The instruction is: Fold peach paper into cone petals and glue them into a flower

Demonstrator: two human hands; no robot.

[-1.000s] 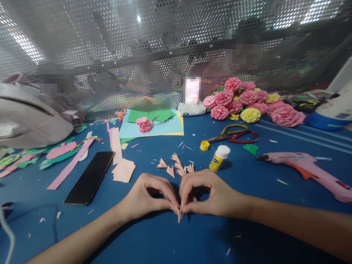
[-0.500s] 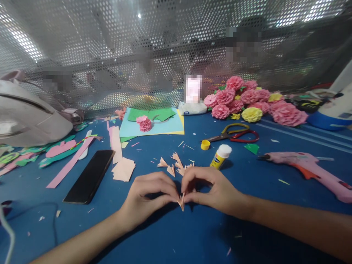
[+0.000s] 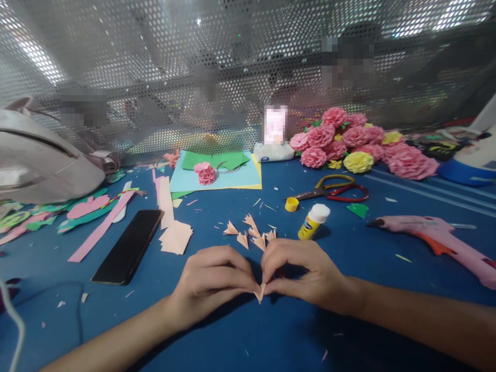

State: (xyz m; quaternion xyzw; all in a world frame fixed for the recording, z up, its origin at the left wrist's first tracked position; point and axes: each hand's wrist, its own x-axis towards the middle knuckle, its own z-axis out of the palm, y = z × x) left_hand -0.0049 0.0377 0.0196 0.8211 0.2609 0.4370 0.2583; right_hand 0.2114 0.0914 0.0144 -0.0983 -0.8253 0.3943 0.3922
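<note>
A small folded piece of peach paper [image 3: 261, 295] is pinched between both hands, its point facing me. My left hand [image 3: 217, 279] grips its left side with thumb and fingertips. On the other side, the thumb and forefinger of my right hand [image 3: 306, 271] close on it. Just beyond my fingers lie several folded peach paper pieces [image 3: 243, 239]. A stack of flat peach paper squares [image 3: 176, 237] rests left of them. Upright behind my right hand stands an uncapped glue stick [image 3: 313, 222], with its yellow cap [image 3: 292, 204] nearby.
A phone [image 3: 127, 247] and a pink paper strip [image 3: 101, 227] lie left. Scissors [image 3: 321, 190] and a pink glue gun [image 3: 434, 232] are at right. Pink and yellow paper flowers [image 3: 333, 137] line the back by a perforated metal screen [image 3: 163, 119]. A bag [image 3: 46, 155] stands far left.
My fingers have shifted slightly on the folded paper, which now looks more closed. The whole view has moved a little.
</note>
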